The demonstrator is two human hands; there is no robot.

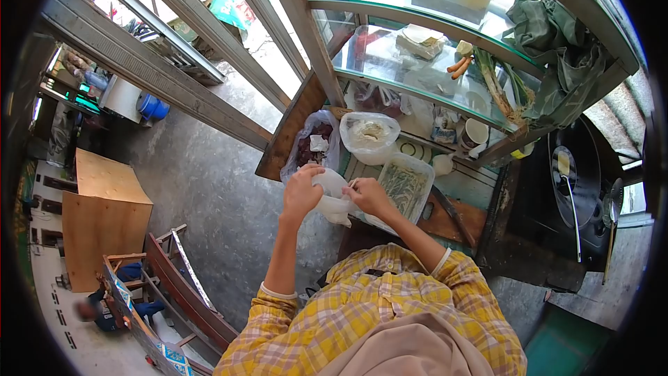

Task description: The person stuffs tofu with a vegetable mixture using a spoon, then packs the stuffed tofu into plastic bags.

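My left hand [301,191] and my right hand [369,196] both grip a small white plastic bag [332,195], held between them just above the counter edge. The bag's top is pinched by the left fingers and its lower part bunches under the right hand. Right beside the right hand lies a clear tray of pale green strips [403,186]. Behind the hands stand a bag of dark red pieces [311,146] and a clear bag of whitish food [369,134].
A glass display case [417,69] holds carrots [459,65], greens and cups. A knife [452,212] lies on a wooden board. A black wok with a ladle [567,188] sits at right. A wooden bench [174,292] and a seated person [104,310] are lower left.
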